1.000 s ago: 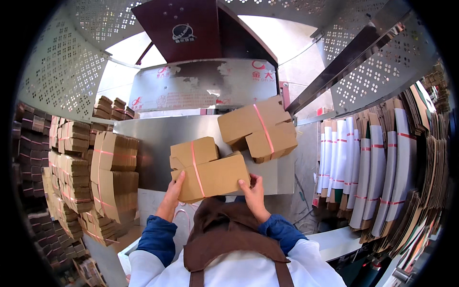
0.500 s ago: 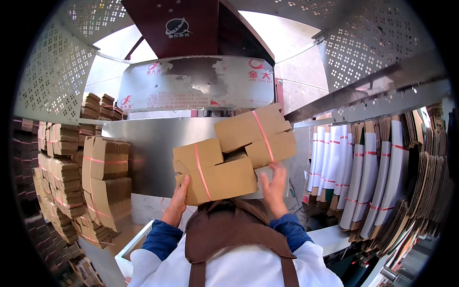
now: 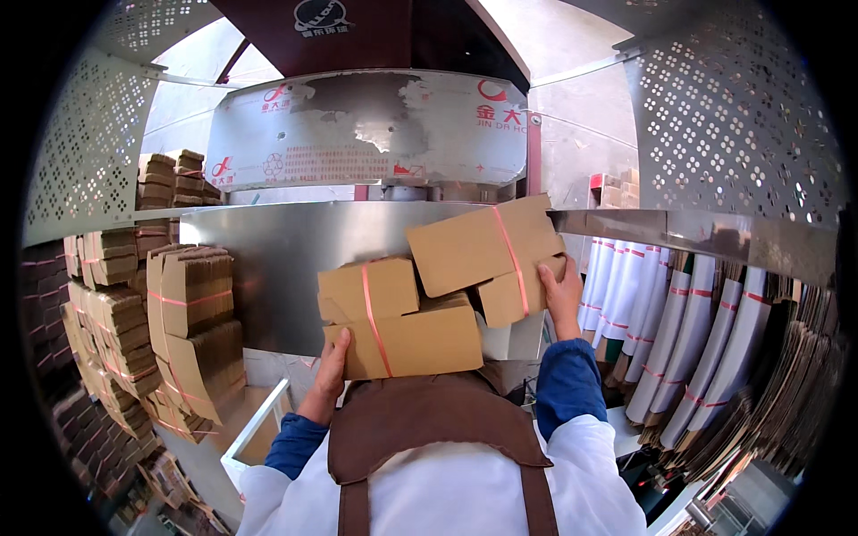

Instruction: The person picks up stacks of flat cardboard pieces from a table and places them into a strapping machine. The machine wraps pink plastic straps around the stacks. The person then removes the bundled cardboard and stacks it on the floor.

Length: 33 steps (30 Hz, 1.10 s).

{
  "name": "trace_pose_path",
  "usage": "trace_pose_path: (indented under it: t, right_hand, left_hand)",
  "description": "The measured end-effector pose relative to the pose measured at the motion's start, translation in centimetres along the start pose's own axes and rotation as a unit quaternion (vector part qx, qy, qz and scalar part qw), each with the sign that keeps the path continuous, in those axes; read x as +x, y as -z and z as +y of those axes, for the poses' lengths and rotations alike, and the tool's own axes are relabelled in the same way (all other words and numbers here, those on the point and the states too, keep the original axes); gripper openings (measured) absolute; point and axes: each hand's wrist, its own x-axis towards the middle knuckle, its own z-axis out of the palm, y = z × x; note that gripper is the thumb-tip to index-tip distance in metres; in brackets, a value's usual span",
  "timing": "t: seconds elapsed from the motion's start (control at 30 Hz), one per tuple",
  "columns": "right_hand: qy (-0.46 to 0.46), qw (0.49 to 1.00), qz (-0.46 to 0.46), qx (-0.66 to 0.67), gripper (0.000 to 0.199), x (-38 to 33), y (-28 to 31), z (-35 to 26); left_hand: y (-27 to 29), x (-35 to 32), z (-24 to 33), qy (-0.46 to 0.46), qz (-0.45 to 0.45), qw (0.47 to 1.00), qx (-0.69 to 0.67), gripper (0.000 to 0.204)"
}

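Two strapped bundles of folded brown cardboard lie side by side in front of me, at the near edge of a steel table. A pink strap crosses each one. My left hand grips the left corner of the nearer bundle, its thumb on top and its other fingers mostly hidden. The farther bundle sits to the right, tilted upward at its right end. My right hand holds that bundle by its lower right corner, thumb on the top face. Between the bundles a dark gap shows, and they appear to touch there.
The steel table spreads under and beyond the bundles. Stacks of strapped cardboard stand at the left. Rows of white and brown sheets stand upright at the right. A dark red machine rises beyond a metal panel.
My right hand has gone from hovering near the farther bundle's lower edge to gripping its right corner. That bundle has turned slightly and a gap has widened. My left hand keeps its hold.
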Motion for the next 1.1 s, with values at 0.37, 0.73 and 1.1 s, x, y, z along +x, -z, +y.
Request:
trace_pose_path:
  t: [0.37,0.73,1.1]
  right_hand:
    - [-0.005,0.999,0.007,0.052,0.067,-1.0,-0.7,0.2]
    - [-0.136,0.978,-0.117,0.104,0.071,-2.0,-0.2,3.5]
    - [-0.081,0.935,0.006,0.346,0.069,2.5,-8.3,-2.2]
  left_hand:
    - [-2.5,0.6,3.1,0.011,0.041,0.999,0.028,0.074]
    - [2.8,4.1,-0.2,-0.054,-0.026,0.998,0.018,0.057]
    - [3.2,12.3,11.6,-0.15,-0.036,0.988,0.019,0.062]
